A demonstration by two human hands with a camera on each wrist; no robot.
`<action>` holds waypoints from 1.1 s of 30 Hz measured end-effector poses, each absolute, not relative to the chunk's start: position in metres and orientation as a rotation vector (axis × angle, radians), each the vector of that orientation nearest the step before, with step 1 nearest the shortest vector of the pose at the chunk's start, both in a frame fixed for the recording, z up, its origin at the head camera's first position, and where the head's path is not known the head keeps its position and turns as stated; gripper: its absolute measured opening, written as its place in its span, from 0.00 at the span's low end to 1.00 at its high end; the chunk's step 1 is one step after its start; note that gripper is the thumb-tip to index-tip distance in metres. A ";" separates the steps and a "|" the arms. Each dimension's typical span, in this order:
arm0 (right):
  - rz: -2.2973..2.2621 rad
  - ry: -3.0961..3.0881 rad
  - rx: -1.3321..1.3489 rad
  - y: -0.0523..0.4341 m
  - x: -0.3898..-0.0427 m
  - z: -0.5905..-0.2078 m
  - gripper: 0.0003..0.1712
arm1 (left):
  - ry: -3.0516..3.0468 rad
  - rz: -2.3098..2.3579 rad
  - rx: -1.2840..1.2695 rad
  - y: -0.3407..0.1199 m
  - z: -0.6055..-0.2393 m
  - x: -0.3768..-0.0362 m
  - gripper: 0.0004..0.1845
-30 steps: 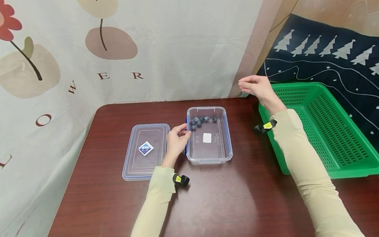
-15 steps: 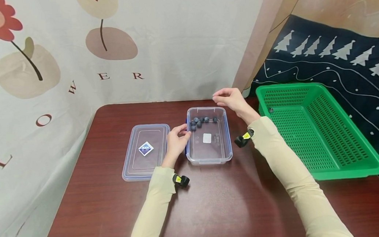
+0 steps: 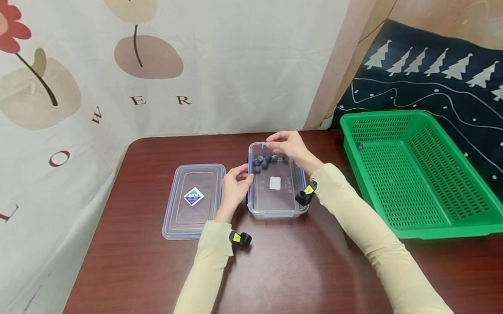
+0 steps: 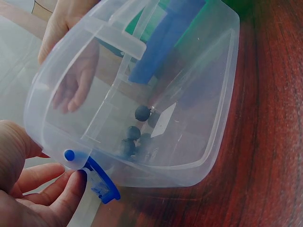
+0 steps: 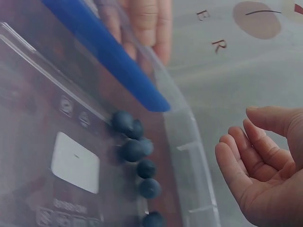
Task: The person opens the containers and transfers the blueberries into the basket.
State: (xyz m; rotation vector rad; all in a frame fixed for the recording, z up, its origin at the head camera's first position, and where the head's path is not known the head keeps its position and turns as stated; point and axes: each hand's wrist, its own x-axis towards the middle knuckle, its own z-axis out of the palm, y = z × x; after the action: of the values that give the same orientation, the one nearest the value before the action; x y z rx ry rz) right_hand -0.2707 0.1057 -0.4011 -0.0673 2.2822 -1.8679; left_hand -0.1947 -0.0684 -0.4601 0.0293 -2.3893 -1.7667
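A clear plastic box [image 3: 276, 199] with blue latches stands on the table, and several blueberries [image 3: 264, 165] lie along its far side. My left hand [image 3: 234, 187] is at the box's left side; in the left wrist view its fingertips touch the wall by a blue latch [image 4: 105, 182]. Over the box's far right rim hovers my right hand [image 3: 292, 147]. Its fingers [image 5: 258, 151] are loosely curved, thumb apart, with nothing between them in the right wrist view. One blueberry [image 3: 360, 146] lies in the far left part of the green basket [image 3: 471, 229].
Left of the box lies its clear lid [image 3: 186, 225] with a blue and white label, partly beneath the left forearm. The brown table [image 3: 264, 282] meets a printed cloth [image 3: 237, 80] at the back. A dark tree-patterned cloth [image 3: 448, 85] is behind the basket.
My right hand has moved left and down from the basket's edge to above the box. The blueberry in the basket, hidden by the arm at first, has come into view. My left hand stays put.
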 end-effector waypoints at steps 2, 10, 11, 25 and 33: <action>-1.824 2.314 -0.040 0.102 -0.271 -0.406 0.13 | -2.386 -1.776 0.031 -0.068 -0.460 -0.195 0.17; -1.695 2.383 -0.002 0.089 -0.271 -0.423 0.13 | -2.380 -1.782 0.035 -0.069 -0.460 -0.195 0.17; -1.688 2.383 0.001 0.088 -0.271 -0.425 0.13 | -2.382 -1.785 0.038 -0.069 -0.460 -0.195 0.17; -1.512 2.470 0.089 0.083 -0.273 -0.436 0.09 | -2.369 -1.803 0.036 -0.068 -0.461 -0.195 0.17; -1.390 2.502 0.115 0.084 -0.274 -0.438 0.09 | -2.371 -1.776 0.018 -0.069 -0.461 -0.195 0.17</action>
State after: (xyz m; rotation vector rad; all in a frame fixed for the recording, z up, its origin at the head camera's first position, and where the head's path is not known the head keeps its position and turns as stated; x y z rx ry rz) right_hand -0.2743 0.0841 -0.4380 0.1152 2.5021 -1.3904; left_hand -0.1950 -0.0685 -0.4610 0.0180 -2.3711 -1.7757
